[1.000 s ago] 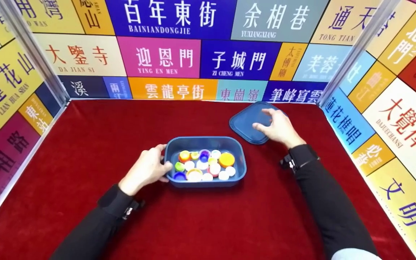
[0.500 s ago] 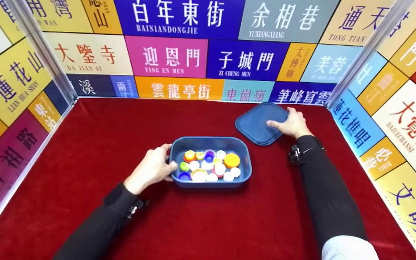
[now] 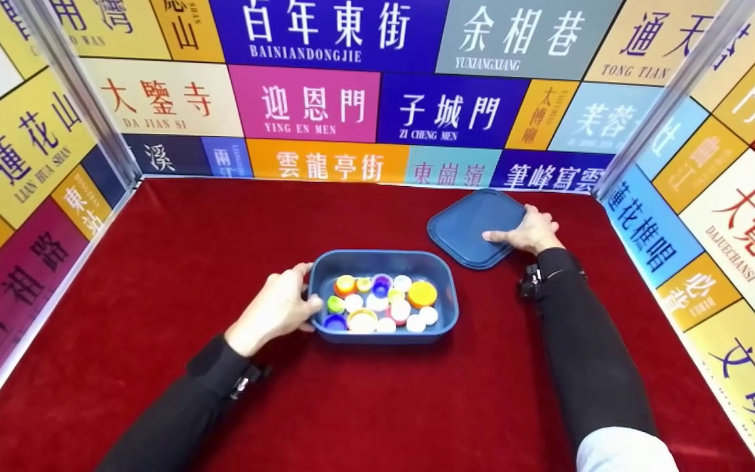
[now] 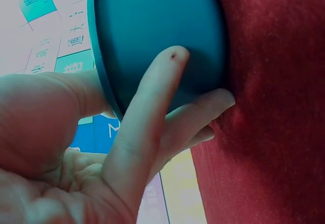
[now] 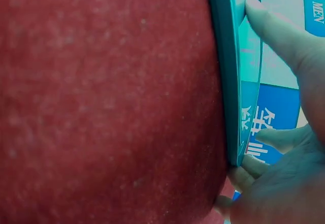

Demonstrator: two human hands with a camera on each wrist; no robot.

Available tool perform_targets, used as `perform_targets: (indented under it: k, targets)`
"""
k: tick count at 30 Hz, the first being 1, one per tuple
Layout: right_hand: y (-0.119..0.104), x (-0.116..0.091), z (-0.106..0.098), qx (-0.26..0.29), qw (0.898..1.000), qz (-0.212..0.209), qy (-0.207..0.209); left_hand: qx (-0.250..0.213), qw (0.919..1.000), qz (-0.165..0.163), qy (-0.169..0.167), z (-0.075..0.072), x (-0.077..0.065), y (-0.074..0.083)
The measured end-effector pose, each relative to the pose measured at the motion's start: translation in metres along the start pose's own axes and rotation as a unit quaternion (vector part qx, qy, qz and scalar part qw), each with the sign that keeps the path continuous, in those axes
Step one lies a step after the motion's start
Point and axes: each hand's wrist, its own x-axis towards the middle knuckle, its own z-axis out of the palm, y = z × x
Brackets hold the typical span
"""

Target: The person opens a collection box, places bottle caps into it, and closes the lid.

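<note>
A dark blue rectangular box (image 3: pixel 387 338) stands on the red cloth, holding several bottle caps (image 3: pixel 423 294) in white, yellow, orange, green and purple. My left hand (image 3: pixel 274 307) grips its left end, thumb over the rim and fingers against the outer wall. The left wrist view shows those fingers spread on the box's outside (image 4: pixel 157 21). Behind and to the right lies the matching lid (image 3: pixel 472 226). My right hand (image 3: pixel 536 231) holds the lid at its right corner, the thumb on top. Up close in the right wrist view, fingers sit at the lid's edge (image 5: pixel 231 82).
Red cloth (image 3: pixel 377 406) covers the table. Panels with printed Chinese place names (image 3: pixel 305 105) wall in the back and both sides, with metal posts (image 3: pixel 669 98) at the corners. The lid lies near the back panel.
My right hand has come down from above the lid to its right corner and taken hold there. The left hand keeps its grip on the box. The head view has shifted slightly.
</note>
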Motion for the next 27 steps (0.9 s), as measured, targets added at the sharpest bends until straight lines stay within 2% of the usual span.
perform_targets:
  k: [9, 15, 19, 23, 27]
  targets:
    - [0.008, -0.008, -0.003, 0.002, 0.999, 0.029, 0.032, 0.000, 1.0000, 0.000, 0.000, 0.001, 0.000, 0.001]
    - [0.010, -0.023, -0.008, 0.075, 0.993, 0.043, 0.077, 0.000, 1.0000, 0.004, 0.000, -0.001, 0.001, 0.001]
    - [0.010, -0.028, -0.010, 0.167, 0.980, 0.082, 0.071, 0.003, 1.0000, 0.009, 0.001, -0.001, 0.002, 0.002]
    - [0.008, -0.033, -0.011, 0.271, 0.955, 0.112, 0.033, 0.006, 0.9999, 0.010, 0.001, -0.001, 0.002, 0.002]
    - [0.003, -0.039, -0.006, 0.331, 0.936, 0.115, 0.022, 0.005, 1.0000, 0.005, 0.000, -0.001, 0.001, 0.001]
